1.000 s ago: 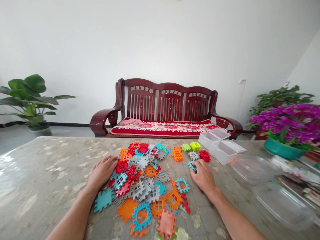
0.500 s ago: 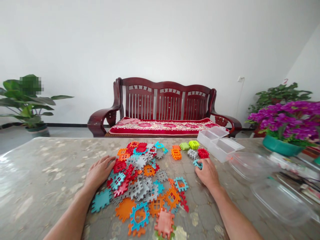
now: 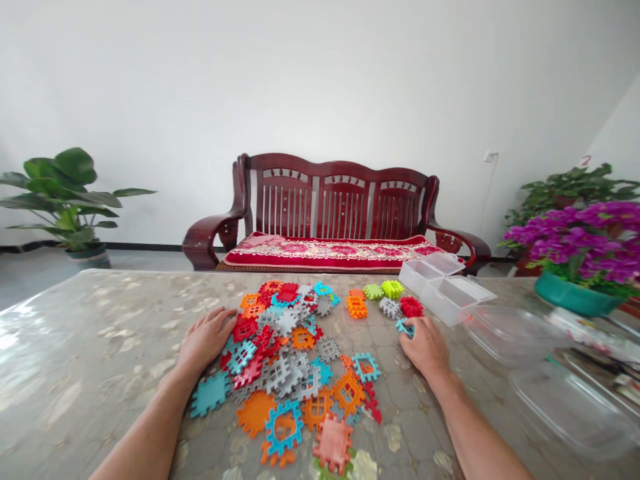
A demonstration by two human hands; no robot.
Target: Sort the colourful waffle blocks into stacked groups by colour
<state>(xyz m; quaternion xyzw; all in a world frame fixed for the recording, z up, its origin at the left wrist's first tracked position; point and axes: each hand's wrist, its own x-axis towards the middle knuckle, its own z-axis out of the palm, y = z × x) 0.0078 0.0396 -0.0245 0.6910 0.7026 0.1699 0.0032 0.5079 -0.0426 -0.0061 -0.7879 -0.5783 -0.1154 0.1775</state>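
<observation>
My left hand (image 3: 206,339) lies flat at the left edge of a mixed pile of notched plastic building tiles, its fingers stretched beside a red tile (image 3: 245,327). My right hand (image 3: 426,345) has its fingers closed on a blue building tile (image 3: 404,327), low over the table; part of it is hidden. Just beyond it are small same-coloured groups: red tiles (image 3: 411,307), grey tiles (image 3: 390,307), orange tiles (image 3: 357,307), pale green tiles (image 3: 373,291) and yellow-green tiles (image 3: 393,289). In the pile's front part lie a blue frame tile (image 3: 284,427) and a salmon tile (image 3: 333,441).
A clear divided box (image 3: 450,297) stands open beyond my right hand. Two clear plastic lids or trays (image 3: 515,333) lie to its right. A green pot of purple flowers (image 3: 575,293) occupies the table's right end. Behind the table (image 3: 125,333) is a wooden bench (image 3: 340,200).
The whole view has shifted slightly, so everything sits a little further right. Both hands keep about the same places among the tiles.
</observation>
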